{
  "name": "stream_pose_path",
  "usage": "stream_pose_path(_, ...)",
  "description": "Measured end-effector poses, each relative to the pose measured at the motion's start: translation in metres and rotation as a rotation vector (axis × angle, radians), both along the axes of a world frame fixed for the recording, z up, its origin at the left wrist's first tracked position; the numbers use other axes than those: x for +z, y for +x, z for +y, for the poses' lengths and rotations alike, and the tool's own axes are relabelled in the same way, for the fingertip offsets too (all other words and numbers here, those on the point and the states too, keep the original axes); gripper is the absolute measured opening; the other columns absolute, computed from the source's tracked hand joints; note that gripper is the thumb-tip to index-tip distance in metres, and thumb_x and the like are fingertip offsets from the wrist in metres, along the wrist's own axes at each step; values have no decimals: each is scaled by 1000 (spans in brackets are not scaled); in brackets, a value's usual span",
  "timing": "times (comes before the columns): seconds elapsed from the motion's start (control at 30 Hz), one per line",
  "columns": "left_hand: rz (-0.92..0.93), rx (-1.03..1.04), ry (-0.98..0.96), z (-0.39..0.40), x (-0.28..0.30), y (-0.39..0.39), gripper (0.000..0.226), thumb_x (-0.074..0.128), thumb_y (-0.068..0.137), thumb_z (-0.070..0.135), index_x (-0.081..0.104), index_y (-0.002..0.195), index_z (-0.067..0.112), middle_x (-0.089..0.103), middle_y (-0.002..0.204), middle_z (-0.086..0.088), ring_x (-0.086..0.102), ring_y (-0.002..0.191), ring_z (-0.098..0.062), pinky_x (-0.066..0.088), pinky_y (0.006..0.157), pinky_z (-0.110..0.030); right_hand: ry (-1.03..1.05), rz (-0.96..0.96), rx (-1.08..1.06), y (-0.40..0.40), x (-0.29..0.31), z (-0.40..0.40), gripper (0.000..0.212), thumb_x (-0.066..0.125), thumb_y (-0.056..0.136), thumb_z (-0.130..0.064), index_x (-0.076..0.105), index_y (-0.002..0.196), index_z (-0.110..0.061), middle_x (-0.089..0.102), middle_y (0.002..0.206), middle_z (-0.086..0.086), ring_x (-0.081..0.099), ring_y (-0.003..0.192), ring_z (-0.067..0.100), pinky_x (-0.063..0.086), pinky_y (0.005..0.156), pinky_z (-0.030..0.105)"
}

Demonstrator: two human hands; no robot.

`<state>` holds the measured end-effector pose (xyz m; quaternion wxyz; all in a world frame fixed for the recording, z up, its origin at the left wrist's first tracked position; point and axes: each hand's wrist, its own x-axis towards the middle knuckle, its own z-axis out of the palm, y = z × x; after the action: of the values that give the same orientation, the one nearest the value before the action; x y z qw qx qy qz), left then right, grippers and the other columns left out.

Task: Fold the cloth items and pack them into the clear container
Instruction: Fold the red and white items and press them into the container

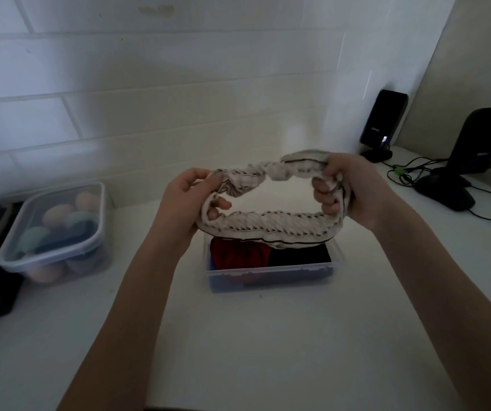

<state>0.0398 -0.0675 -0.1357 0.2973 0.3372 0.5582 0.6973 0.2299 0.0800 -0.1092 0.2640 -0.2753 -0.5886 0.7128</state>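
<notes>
Both hands hold a cream cloth band point(268, 223) stretched into an open loop above the clear container point(271, 277): the left hand point(188, 200) pinches its left end, the right hand point(348, 188) grips its right end. Red cloth point(238, 253) and black cloth point(303, 256) lie inside the container, with bare counter point(268, 351) along its near edge.
</notes>
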Motion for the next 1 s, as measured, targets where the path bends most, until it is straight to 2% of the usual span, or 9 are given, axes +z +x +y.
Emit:
stream_pose_path(0.17, 311, 133, -309, 0, -6, 2, 19, 67, 84, 28, 57, 84, 12, 60, 56, -4, 49, 30, -10, 30, 32, -14, 145, 112, -130, -10, 3, -7, 27, 44, 93, -16, 39, 67, -19, 31, 49, -2, 26, 36, 11, 19, 37, 17)
stream_pose_path(0.37, 144, -289, -515, -12, 5, -6, 50, 55, 77, 58, 67, 72, 9, 59, 53, -1, 44, 33, -7, 34, 33, -14, 121, 244, -255, -4, 3, -1, 30, 44, 98, -23, 36, 69, -20, 34, 50, -4, 25, 37, 8, 19, 36, 15)
stream_pose_path(0.5, -294, -498, 2, -16, 5, -17, 38, 66, 76, 47, 54, 56, 17, 49, 45, 3, 42, 35, -7, 34, 36, -15, 359, 88, -257, -5, -1, -3, 28, 48, 96, -26, 42, 70, -18, 37, 52, 0, 27, 37, 10, 19, 39, 17)
stream_pose_path(0.6, -791, -848, 531, -18, 2, -22, 31, 61, 84, 33, 61, 87, 2, 66, 67, -10, 61, 65, -21, 46, 67, -28, 557, -115, -158, -9, -4, -11, 31, 53, 93, -31, 57, 76, -6, 44, 54, 6, 36, 37, 9, 27, 38, 17)
stream_pose_path(0.67, -908, -791, 687, -17, 1, -18, 42, 60, 86, 28, 53, 114, -4, 67, 99, -19, 62, 94, -28, 43, 92, -32, 699, -213, -74, -15, -6, -23, 35, 55, 92, -34, 63, 76, -4, 50, 56, 10, 42, 43, 11, 34, 44, 22)
stream_pose_path(0.73, -884, -647, 757, -16, 2, -16, 52, 64, 82, 25, 45, 124, 1, 51, 133, -19, 48, 124, -28, 28, 113, -35, 889, -269, 0, -22, -7, -39, 31, 58, 90, -32, 64, 76, -5, 57, 62, 12, 48, 53, 13, 38, 53, 26)
stream_pose_path(0.8, -743, -456, 718, -12, 3, -14, 62, 74, 73, 28, 45, 123, 8, 33, 150, -12, 37, 136, -27, 28, 113, -42, 1013, -278, 114, -28, -5, -56, 28, 61, 88, -31, 61, 80, -4, 62, 69, 8, 54, 60, 15, 42, 57, 29)
stream_pose_path(0.87, -531, -356, 584, -12, 3, -16, 83, 82, 60, 35, 43, 131, 17, 30, 153, -7, 39, 136, -27, 40, 104, -46, 1089, -253, 242, -30, -1, -70, 26, 63, 86, -30, 60, 85, -5, 64, 75, 7, 58, 67, 18, 46, 61, 31)
stream_pose_path(1.0, -203, -528, 465, -13, 6, -13, 99, 78, 64, 33, 22, 146, 27, 35, 150, -12, 40, 134, -34, 44, 101, -50, 1067, -148, 314, -23, 11, -76, 14, 66, 85, -17, 64, 94, -8, 66, 81, 6, 61, 73, 17, 51, 67, 32)
